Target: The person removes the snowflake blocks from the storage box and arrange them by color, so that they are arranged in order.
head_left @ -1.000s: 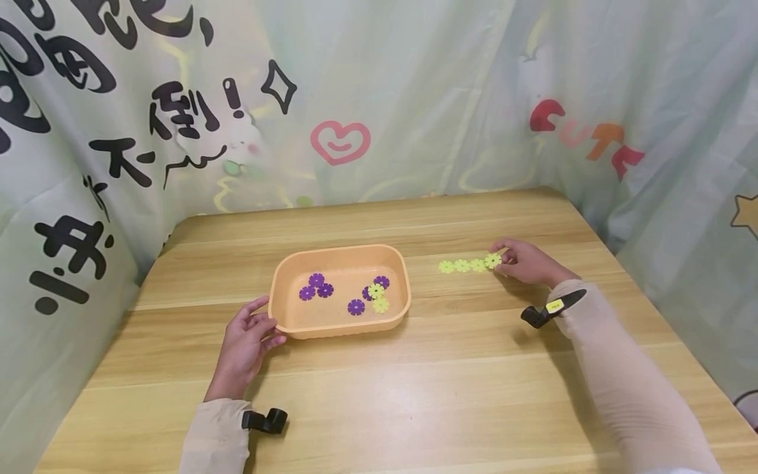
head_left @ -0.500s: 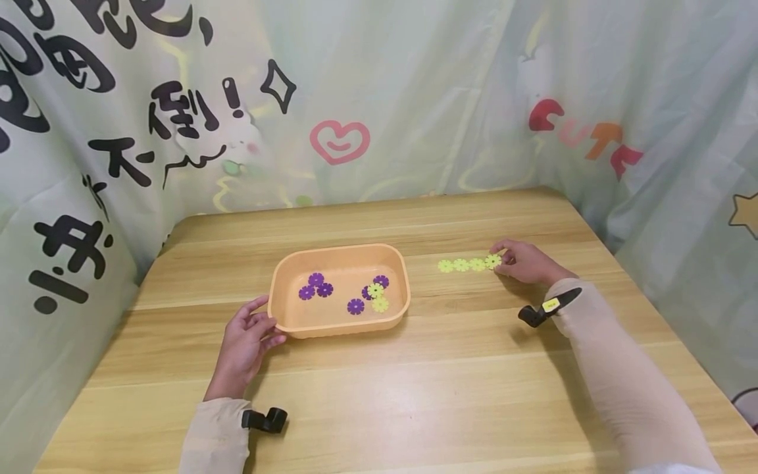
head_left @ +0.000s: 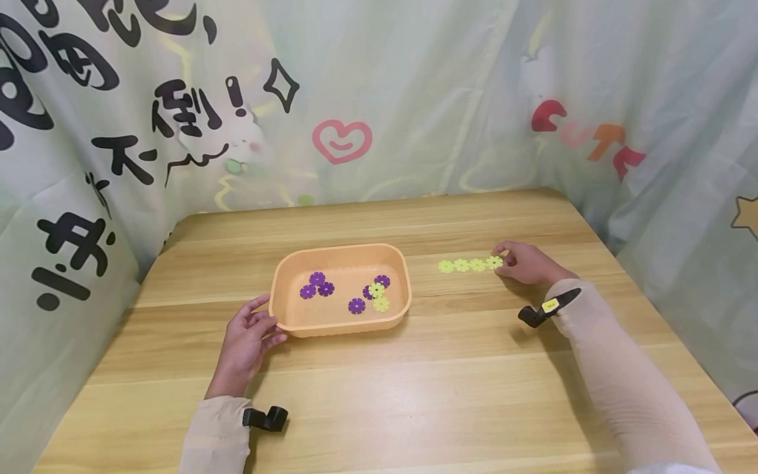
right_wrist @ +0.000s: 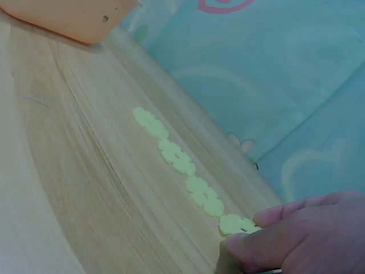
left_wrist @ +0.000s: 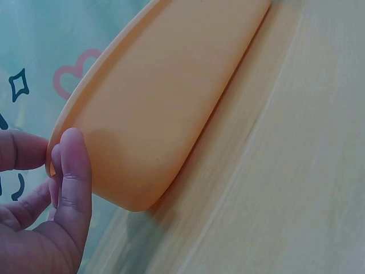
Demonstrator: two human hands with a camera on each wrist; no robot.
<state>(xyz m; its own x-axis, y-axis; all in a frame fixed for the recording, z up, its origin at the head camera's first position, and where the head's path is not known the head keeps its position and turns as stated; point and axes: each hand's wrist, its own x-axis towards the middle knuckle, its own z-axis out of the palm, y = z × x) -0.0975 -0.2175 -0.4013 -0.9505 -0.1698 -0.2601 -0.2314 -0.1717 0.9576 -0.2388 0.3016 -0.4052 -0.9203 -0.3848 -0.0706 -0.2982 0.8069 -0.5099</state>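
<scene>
My left hand [head_left: 245, 345] holds the left front corner of a shallow orange plastic tray [head_left: 340, 331], thumb and fingers set around its edge. In the left wrist view the thumb [left_wrist: 75, 177] lies against the outer wall. Purple interlocking snowflake discs [head_left: 317, 280], several of them, and two yellow ones [head_left: 381, 305] lie in the tray. To its right, several yellow snowflake discs [head_left: 461, 265] form a straight row on the table. My right hand [head_left: 529, 263] pinches the rightmost yellow disc [right_wrist: 232, 224] of that row, its edge meeting the neighbouring disc.
The wooden table [head_left: 379, 395] reaches back to a pale printed curtain [head_left: 426, 99], which also hangs along both sides. Black camera mounts [head_left: 266, 419] sit on both wrists, over beige sleeves [head_left: 622, 375].
</scene>
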